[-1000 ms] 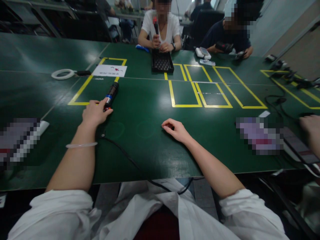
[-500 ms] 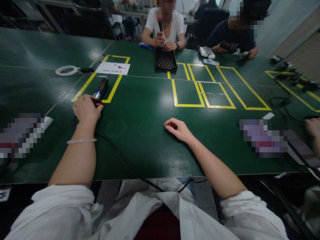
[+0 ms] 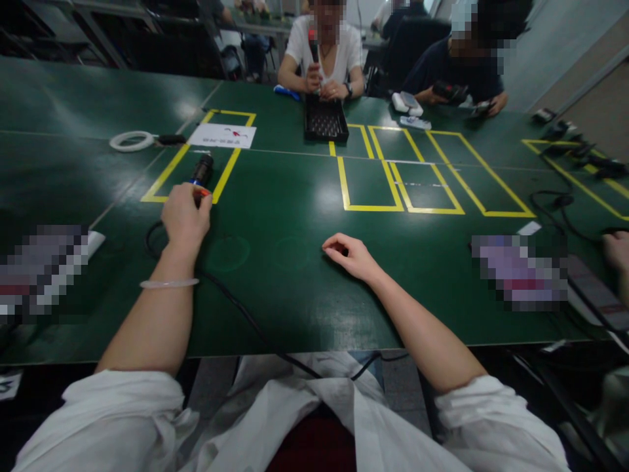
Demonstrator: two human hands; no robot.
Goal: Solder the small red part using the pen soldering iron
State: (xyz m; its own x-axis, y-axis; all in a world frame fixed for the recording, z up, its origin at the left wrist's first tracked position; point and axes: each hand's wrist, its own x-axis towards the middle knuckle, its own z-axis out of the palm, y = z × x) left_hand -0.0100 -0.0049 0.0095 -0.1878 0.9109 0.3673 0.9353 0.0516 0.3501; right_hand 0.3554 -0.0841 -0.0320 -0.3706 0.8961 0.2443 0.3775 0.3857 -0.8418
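Observation:
My left hand [image 3: 185, 213] is closed around the rear end of a black cylindrical tool [image 3: 202, 170] with a blue band and a red-orange part. The tool lies pointing away from me inside a yellow tape outline [image 3: 223, 177], and my fingers cover its near end. A black cable [image 3: 240, 308] loops beside the left wrist and runs over the table's front edge. My right hand [image 3: 351, 254] rests on the green table [image 3: 275, 295] with curled fingers, thumb and fingertips together, and nothing visible in them.
Beyond the tool lie a white paper sheet [image 3: 223, 136] and a white cable ring [image 3: 132, 141]. A black tray [image 3: 325, 124] sits before a person opposite. Blurred-out devices [image 3: 521, 272] flank me. More yellow outlines [image 3: 371, 208] mark the table; another person's hand [image 3: 616, 249] is far right.
The tool has gone left into the tape outline, with my left hand on its near end. That hand has since shifted slightly right. My right hand has stayed resting in place.

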